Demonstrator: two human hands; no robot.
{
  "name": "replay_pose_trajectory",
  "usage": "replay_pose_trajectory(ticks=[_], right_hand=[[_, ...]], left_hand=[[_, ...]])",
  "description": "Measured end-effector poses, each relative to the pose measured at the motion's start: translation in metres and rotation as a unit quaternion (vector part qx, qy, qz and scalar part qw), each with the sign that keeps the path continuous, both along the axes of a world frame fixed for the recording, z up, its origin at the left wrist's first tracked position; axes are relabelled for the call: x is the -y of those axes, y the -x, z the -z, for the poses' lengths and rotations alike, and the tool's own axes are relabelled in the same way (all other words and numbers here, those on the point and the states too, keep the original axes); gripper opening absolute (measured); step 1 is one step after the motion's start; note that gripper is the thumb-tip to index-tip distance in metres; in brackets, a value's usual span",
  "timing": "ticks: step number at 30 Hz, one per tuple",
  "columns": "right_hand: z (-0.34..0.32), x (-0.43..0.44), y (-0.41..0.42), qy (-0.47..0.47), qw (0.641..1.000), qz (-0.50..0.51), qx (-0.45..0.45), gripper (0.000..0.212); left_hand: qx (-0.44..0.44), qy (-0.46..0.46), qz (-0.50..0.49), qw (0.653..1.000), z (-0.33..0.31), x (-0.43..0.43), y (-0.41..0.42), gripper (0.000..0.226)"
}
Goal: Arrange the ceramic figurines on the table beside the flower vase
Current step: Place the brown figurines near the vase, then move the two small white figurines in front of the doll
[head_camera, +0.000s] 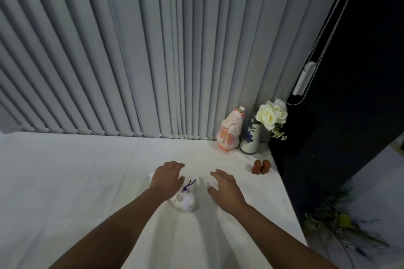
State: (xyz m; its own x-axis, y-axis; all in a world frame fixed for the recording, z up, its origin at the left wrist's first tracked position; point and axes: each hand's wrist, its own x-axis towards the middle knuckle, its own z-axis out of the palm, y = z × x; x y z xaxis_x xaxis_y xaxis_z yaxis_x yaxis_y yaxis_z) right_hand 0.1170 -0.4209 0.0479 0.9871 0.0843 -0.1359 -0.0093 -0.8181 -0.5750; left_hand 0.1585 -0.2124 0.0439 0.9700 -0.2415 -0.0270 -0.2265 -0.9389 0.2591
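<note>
A white vase with blue painted flowers and white roses stands in the table's far right corner. Just left of it, touching or nearly so, stands a tall pink-and-white ceramic figurine. A small brown figurine pair sits nearer, close to the right edge. A white figurine with a purple cord lies on the white cloth below my left hand. That hand hovers spread over it and hides part of something white at its left. My right hand is spread, palm down, holding nothing, to the right of the white figurine.
The table is covered in a white cloth and backed by grey vertical blinds. Its right edge drops off beside a dark panel. A blind cord with a white weight hangs above the vase. Dried flowers lie low at right.
</note>
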Motion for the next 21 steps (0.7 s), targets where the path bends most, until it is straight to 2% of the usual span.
replay_pose_trajectory(ticks=[7, 12, 16, 21], right_hand=[[0.012, -0.080, 0.008, -0.069, 0.997, 0.018, -0.036, 0.058], [0.021, -0.115, 0.002, -0.063, 0.997, 0.041, -0.006, 0.047], [0.031, -0.132, 0.000, -0.076, 0.994, 0.081, -0.004, 0.049], [0.043, -0.139, 0.003, -0.048, 0.992, 0.107, 0.054, 0.028]], left_hand=[[0.024, 0.032, -0.035, 0.999, 0.012, -0.075, 0.008, 0.038], [-0.017, 0.013, -0.016, 1.000, 0.023, -0.104, 0.007, 0.046], [-0.031, 0.015, 0.012, 0.999, 0.031, -0.114, -0.001, 0.055], [-0.039, 0.033, 0.050, 0.997, 0.039, -0.112, -0.012, 0.061]])
